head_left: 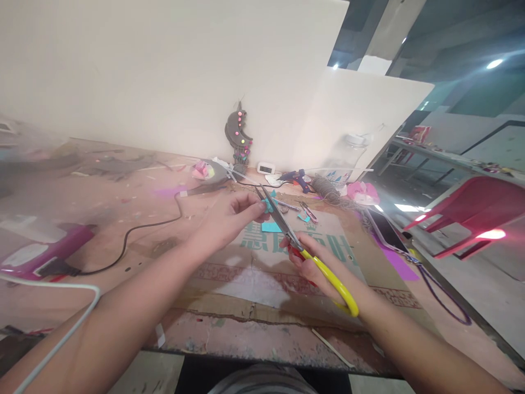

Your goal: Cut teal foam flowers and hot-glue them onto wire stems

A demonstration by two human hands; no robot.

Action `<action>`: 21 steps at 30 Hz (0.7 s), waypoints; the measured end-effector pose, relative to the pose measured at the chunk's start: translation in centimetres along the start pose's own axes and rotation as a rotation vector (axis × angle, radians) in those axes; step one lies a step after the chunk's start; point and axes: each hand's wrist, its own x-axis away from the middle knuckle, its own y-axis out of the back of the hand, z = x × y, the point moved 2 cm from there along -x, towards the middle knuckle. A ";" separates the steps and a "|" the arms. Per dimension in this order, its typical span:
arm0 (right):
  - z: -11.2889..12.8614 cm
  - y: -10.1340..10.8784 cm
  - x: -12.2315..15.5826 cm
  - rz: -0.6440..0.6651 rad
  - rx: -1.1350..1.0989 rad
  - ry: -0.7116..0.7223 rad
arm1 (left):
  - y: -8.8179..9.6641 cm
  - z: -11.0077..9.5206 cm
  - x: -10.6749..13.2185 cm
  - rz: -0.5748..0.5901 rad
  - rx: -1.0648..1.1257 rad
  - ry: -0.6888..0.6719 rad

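Observation:
Between the fingertips of my left hand (241,213) is a small turquoise piece, paper or felt by its look (268,204). My right hand (309,260) grips a pair of scissors (328,276) with yellow and red handles. The long metal blades point up and away, and they touch or cross the turquoise piece. Beneath, a flat turquoise sheet (271,226) lies on a printed cardboard mat (241,273). Farther right are a turquoise scrap (304,218) and small pink-handled snips (309,212).
A grey moon ornament with coloured balls (238,131) hangs against the white board. A blue glue gun (299,179), a twine roll (326,190) and a clear jar (348,158) stand behind. At right lies a phone (385,230); a purple device (61,246) with a black cord is at left.

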 end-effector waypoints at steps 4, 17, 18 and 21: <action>-0.6 -0.1 -0.1 -0.019 -0.017 0.008 | 0.0 -0.1 -0.1 -0.007 -0.012 0.004; -0.7 0.1 -0.2 -0.033 0.010 0.026 | 0.6 0.2 -0.2 -0.016 -0.089 0.002; -0.8 0.1 -0.3 -0.036 0.008 0.035 | 0.6 0.3 -0.2 -0.013 -0.093 0.002; -0.9 0.1 -0.3 -0.033 0.003 0.036 | 0.7 0.4 -0.3 0.001 -0.105 0.005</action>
